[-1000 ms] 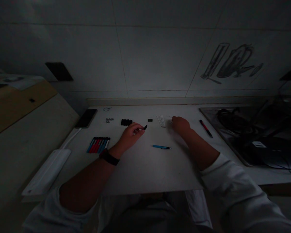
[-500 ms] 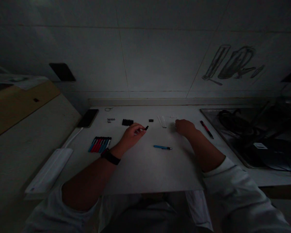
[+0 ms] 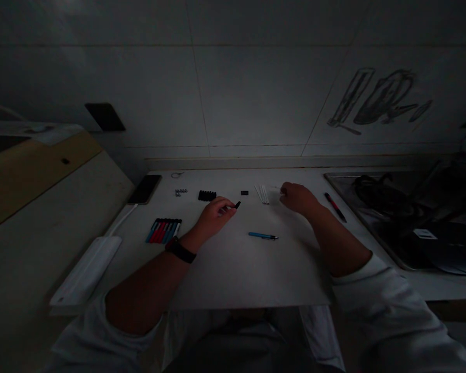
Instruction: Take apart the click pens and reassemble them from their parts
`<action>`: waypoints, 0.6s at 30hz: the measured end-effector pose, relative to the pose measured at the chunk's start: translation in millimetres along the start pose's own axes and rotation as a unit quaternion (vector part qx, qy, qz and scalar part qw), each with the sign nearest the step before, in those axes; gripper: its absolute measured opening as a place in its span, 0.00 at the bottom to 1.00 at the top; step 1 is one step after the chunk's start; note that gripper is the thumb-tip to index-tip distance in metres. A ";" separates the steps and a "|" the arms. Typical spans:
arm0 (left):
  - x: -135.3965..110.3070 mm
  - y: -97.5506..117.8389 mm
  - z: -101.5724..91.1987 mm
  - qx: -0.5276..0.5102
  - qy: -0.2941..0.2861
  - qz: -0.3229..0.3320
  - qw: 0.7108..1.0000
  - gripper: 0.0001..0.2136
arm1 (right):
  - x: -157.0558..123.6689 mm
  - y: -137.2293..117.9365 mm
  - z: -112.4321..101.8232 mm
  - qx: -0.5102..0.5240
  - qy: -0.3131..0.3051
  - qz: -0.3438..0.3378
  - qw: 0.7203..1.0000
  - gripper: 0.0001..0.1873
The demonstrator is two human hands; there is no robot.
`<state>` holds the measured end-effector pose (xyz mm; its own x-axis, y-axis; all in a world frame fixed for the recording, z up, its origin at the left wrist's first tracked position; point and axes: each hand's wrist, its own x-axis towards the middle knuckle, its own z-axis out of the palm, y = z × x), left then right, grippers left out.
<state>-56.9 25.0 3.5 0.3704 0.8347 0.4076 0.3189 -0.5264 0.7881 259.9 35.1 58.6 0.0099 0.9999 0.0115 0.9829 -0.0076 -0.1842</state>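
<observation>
Near the bottom of the frame we see two light sleeves, one on each side, and between them the bare near part of a pale table (image 3: pixel 248 280) in dim light. At lower left a long white box (image 3: pixel 86 272) lies with a white cable (image 3: pixel 120 220) running from its far end. Left of centre, a row of slim barrels (image 3: pixel 163 231) in red, blue and white with dark tops lies side by side, next to a wrist that wears a black band (image 3: pixel 180 251). Just below centre we find a blue pen (image 3: pixel 263 236) lying sideways. In the middle of the frame the left hand (image 3: pixel 215 215) pinches a small black piece (image 3: pixel 238 204) between thumb and fingers, its tip pointing up to the right. Right of centre, the right hand (image 3: pixel 297 198) is curled with its fingers bunched; we cannot tell whether they grip anything. Just left of it lie thin white sticks (image 3: pixel 262 194), slightly fanned, and to its right a red and black pen (image 3: pixel 335 207). Farther back, from left to right, we see a phone (image 3: pixel 145 189), small metal bits (image 3: pixel 180 192), a row of black pieces (image 3: pixel 207 196) and a little dark block (image 3: pixel 244 192). Across the top, a tiled wall (image 3: pixel 252 93) bears a dark drawing (image 3: pixel 384 98) at upper right.
</observation>
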 end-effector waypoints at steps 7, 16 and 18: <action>-0.6 2.2 -0.3 0.016 -0.007 0.022 1.000 0.04 | -8.5 -43.5 13.6 0.559 -0.010 -0.124 0.819 0.09; -0.2 3.4 -0.8 0.036 -0.016 0.029 0.999 0.03 | -22.1 -69.4 23.9 0.639 0.022 -0.153 0.754 0.16; -0.3 4.0 -0.9 0.033 -0.015 0.029 0.999 0.03 | -21.0 -67.6 23.8 0.637 0.032 -0.155 0.755 0.15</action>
<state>-56.5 22.8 6.9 0.4152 0.7983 0.4363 0.3538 -0.5835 0.7310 188.8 14.9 47.3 -0.1358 0.9478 0.2887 -0.0334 0.2868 -0.9574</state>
